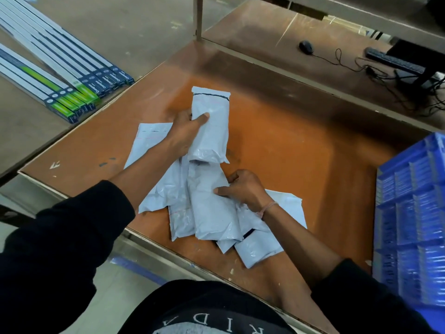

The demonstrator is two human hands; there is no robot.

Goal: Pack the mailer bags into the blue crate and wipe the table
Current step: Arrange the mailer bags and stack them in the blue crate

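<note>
Left hand (186, 131) has its grip wrapped around a padded mailer bag (210, 126); right hand (243, 189) pinches another in the pile (212, 208). Light, soft, slick plastic, I reckon: grab mid-body.

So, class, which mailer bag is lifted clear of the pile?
The mailer bag gripped in the left hand, black seal line on top; the others lie heaped.

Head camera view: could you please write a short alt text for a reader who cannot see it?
A person's left hand grips a grey plastic mailer bag raised above an orange-brown wooden table, while the right hand holds another bag on top of the loose pile of grey mailer bags. A blue plastic crate stands at the right edge.
</note>
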